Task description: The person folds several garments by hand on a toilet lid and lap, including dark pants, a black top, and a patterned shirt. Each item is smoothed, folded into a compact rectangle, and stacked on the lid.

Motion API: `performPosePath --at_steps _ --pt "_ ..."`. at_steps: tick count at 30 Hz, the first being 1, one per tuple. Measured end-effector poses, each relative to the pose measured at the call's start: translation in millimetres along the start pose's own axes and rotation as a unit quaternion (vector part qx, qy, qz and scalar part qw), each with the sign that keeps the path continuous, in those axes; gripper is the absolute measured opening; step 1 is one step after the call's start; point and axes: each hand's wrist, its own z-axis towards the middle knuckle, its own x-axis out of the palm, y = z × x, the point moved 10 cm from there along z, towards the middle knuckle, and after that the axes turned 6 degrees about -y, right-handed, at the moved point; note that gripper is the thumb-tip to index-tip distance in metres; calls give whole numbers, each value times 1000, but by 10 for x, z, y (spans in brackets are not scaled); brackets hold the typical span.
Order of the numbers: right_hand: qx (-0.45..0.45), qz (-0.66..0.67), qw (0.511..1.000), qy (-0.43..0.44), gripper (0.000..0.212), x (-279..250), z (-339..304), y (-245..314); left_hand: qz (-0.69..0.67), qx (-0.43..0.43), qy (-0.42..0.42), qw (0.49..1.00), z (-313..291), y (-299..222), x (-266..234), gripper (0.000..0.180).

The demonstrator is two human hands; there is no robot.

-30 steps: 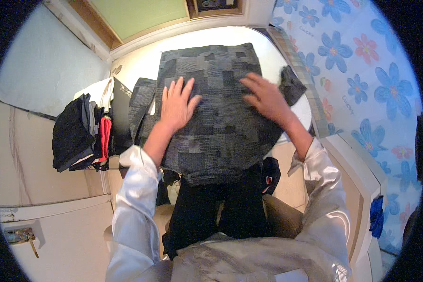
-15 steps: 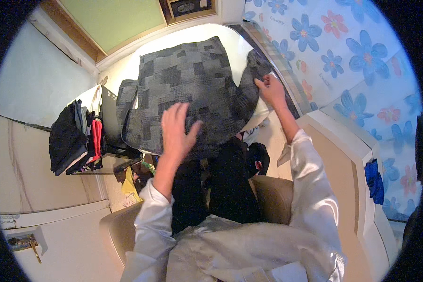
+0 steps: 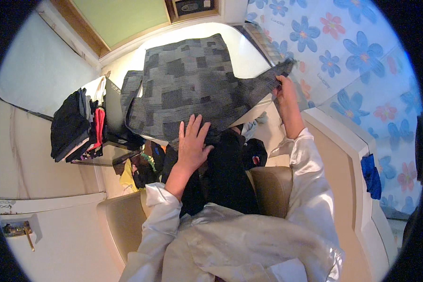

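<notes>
A dark grey long-sleeved top (image 3: 188, 80) with a patchwork check lies spread on a white table (image 3: 247, 58). My left hand (image 3: 192, 143) rests on its near edge, palm down, fingers stretched out and spread. At the right, my right hand (image 3: 283, 91) pinches one sleeve (image 3: 256, 88) partway along and holds it out sideways, with the sleeve's end pointing toward the flowered wall. The other sleeve (image 3: 131, 87) is folded along the left side of the garment.
Folded clothes (image 3: 70, 124) are stacked at the left beside a black mesh rack (image 3: 113, 101). A yellow cloth (image 3: 127, 178) and other garments lie low under the table. A beige seat (image 3: 120, 221) is beneath me. Blue cloth (image 3: 371, 176) hangs on a white ledge at the right.
My right hand has drawn the sleeve outward to the right, so it now stretches straighter. My left hand has come down and nearer, onto the garment's near edge.
</notes>
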Motion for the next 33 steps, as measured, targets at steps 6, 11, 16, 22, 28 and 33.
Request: performPosePath --at_steps 6,11,16,22,28,33 --pt "-52 5 994 -91 19 -249 -107 315 -34 27 -29 999 105 -133 -37 75" --pt "-356 -240 903 -36 26 380 -622 978 -174 35 -94 980 630 -447 -187 76" --pt "-519 -349 772 115 20 1243 -1737 956 -461 -130 -108 871 859 -99 43 69" --pt "-611 -541 467 342 24 1760 -2413 -239 -627 -361 -200 661 306 989 -15 72" --pt "-575 -519 533 341 49 1479 -2226 -124 -580 -443 -288 621 91 1368 -104 72" --pt "-519 -557 569 310 56 1243 -1946 -10 -489 -400 -371 680 126 1661 -301 58"
